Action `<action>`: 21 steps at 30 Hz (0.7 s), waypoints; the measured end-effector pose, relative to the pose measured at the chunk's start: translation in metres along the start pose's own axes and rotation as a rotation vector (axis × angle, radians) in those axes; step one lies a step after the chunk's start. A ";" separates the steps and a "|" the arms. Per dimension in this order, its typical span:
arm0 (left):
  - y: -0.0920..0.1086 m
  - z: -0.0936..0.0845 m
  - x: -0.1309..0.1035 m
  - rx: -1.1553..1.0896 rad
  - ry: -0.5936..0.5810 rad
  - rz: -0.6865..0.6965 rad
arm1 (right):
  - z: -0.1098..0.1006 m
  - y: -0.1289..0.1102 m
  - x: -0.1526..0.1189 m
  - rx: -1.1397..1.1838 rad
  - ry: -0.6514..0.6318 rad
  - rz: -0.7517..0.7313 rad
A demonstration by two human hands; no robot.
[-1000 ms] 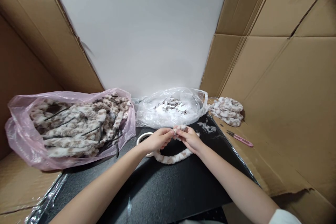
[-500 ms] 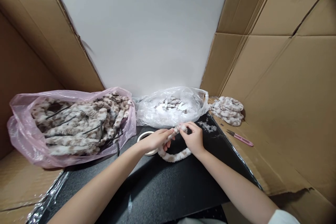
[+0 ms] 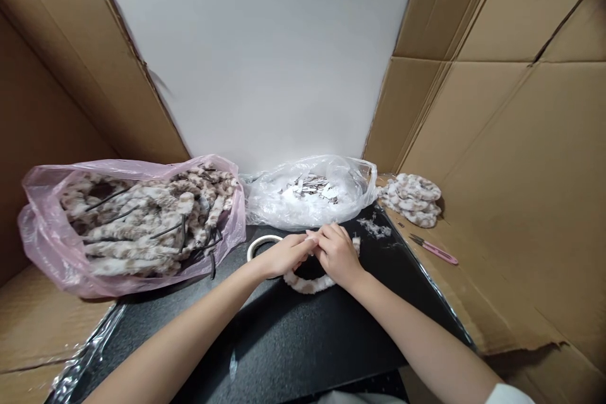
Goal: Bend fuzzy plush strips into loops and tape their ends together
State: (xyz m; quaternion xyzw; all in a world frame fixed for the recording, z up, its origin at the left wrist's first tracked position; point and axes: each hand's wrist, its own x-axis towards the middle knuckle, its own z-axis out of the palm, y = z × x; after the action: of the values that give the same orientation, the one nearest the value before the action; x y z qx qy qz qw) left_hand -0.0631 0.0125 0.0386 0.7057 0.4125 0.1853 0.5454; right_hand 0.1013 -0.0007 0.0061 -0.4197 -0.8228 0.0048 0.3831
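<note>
The left hand [image 3: 286, 255] and right hand [image 3: 338, 257] meet at the fluffy loop's [image 3: 310, 285] far side on the desk [image 3: 303, 341], fingers curled closed on it, presumably to steady it (they hide the exact pinch from me).

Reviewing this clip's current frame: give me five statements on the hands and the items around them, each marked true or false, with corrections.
1. The left hand and right hand meet at the fuzzy loop. True.
2. The pink-handled snips are in the right hand. False: the snips lie on the cardboard.
3. The pink bag holds fuzzy pieces and dark cords. True.
4. The clear bag is right of the fuzzy pile. False: the clear bag is left of the pile.
5. The white roll is partly hidden by the left hand. True.
</note>
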 end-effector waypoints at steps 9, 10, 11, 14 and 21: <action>-0.011 -0.010 0.006 -0.355 -0.171 -0.010 | -0.008 0.021 0.011 0.623 -0.113 0.269; -0.012 -0.011 0.007 -0.379 -0.184 -0.020 | -0.006 0.024 0.011 0.702 -0.144 0.307; -0.011 -0.012 0.007 -0.397 -0.193 -0.030 | -0.005 0.026 0.011 0.765 -0.164 0.338; -0.009 -0.013 0.007 -0.434 -0.198 -0.055 | -0.004 0.029 0.011 0.885 -0.181 0.379; -0.005 -0.012 0.007 -0.557 -0.230 -0.099 | -0.007 0.029 0.014 0.955 -0.151 0.330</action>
State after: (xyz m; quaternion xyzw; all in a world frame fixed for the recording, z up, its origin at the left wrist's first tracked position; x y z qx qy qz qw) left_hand -0.0700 0.0257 0.0365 0.5244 0.3153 0.1831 0.7695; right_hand 0.1207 0.0258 0.0100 -0.3206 -0.6772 0.4708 0.4658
